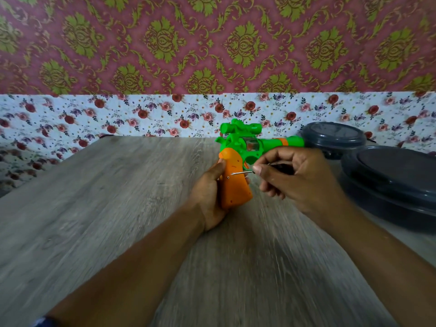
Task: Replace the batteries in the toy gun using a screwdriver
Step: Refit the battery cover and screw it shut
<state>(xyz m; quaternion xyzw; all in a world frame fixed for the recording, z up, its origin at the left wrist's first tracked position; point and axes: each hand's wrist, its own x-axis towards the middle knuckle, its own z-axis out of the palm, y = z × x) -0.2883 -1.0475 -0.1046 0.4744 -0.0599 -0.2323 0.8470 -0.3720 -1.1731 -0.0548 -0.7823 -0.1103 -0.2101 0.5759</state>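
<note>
A green toy gun (245, 143) with an orange grip (236, 182) is held above the wooden table (118, 220), barrel pointing right. My left hand (210, 194) wraps the orange grip from the left and behind. My right hand (295, 180) pinches a small screwdriver (243, 172); its thin metal shaft points left, and the tip sits just right of a small screw (228, 177) in the grip. The screwdriver's dark handle is mostly hidden inside my fingers.
Two dark grey lidded round containers stand at the right: one (333, 139) at the back by the gun's muzzle, a larger one (396, 180) nearer. A floral-papered wall (141, 114) rises right behind the table's far edge.
</note>
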